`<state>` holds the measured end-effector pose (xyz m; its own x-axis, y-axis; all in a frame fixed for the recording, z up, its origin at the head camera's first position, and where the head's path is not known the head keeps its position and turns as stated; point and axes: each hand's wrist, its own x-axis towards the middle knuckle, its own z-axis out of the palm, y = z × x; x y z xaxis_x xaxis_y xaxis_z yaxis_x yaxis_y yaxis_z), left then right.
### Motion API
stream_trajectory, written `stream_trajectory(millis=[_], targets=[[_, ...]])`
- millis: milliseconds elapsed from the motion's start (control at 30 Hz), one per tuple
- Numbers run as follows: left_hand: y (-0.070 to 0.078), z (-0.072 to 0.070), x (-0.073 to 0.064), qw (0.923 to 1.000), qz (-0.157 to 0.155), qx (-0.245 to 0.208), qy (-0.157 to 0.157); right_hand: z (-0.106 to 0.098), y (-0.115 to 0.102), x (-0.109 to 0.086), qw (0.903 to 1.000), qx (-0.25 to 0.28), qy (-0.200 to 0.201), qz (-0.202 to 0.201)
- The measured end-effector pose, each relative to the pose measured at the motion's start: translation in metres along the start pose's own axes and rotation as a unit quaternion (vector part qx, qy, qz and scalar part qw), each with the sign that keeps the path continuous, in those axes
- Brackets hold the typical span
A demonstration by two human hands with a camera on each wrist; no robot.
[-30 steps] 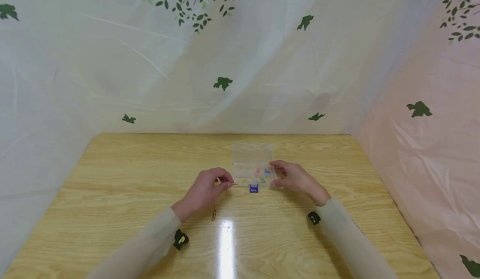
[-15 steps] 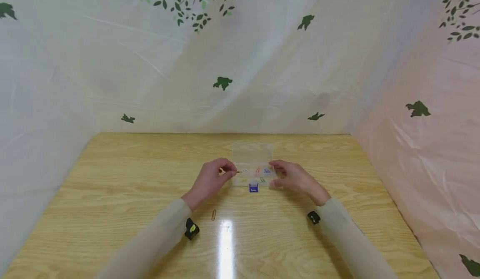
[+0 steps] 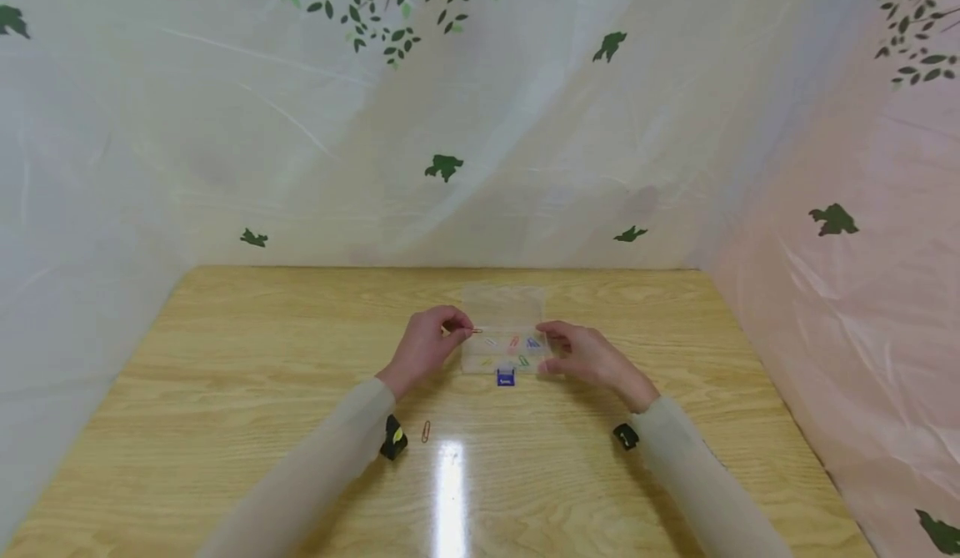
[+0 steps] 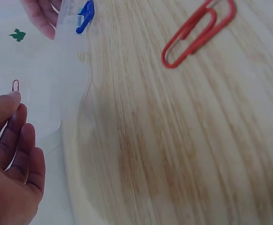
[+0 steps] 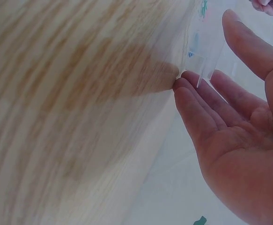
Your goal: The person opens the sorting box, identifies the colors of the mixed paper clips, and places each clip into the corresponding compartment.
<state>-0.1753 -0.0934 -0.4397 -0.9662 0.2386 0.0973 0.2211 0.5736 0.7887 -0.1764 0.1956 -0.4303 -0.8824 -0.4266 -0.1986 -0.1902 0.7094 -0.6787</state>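
In the head view my left hand [image 3: 429,343] is above the far left part of a clear plastic compartment box [image 3: 467,364]. Thumb and fingertips pinch a paper clip [image 4: 15,86], which looks red in the left wrist view. Its tip points right, over the box. My right hand [image 3: 596,362] holds the box's right end, thumb at the near corner and fingers at the far side. The box lies with its lid [image 3: 504,304] raised at the back. Inside are white, red, blue, yellow and green paper clips in separate compartments.
A loose red paper clip [image 3: 426,432] lies on the wooden table [image 3: 300,324], nearer than the box. A blue latch [image 3: 506,377] sticks out at the box's front. A pale curtain with leaf prints [image 3: 337,158] hangs behind the table.
My left hand has moved away from the body and slightly right with the pinched paper clip, from the box's near left corner to its far left. The right hand stays in place.
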Motion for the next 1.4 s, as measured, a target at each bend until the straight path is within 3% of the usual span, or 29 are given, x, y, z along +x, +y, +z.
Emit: stream_trajectory(millis=[333,967,1233,1400], targets=[[-0.003,0.004,0.004,0.9994,-0.025,0.022,-0.007,0.002,0.004,0.002,1.0000,-0.002,0.002,-0.004],[-0.008,0.011,0.009,0.9980,-0.035,0.049,-0.020,0.003,0.003,0.003,1.0000,-0.004,-0.002,0.001],[-0.009,0.010,0.007,0.9984,-0.017,0.052,-0.014,0.002,0.003,0.002,1.0000,-0.004,-0.002,0.008],[-0.010,0.006,0.001,0.9998,0.001,0.016,-0.009,0.001,0.004,0.001,0.9999,-0.003,-0.002,0.010]])
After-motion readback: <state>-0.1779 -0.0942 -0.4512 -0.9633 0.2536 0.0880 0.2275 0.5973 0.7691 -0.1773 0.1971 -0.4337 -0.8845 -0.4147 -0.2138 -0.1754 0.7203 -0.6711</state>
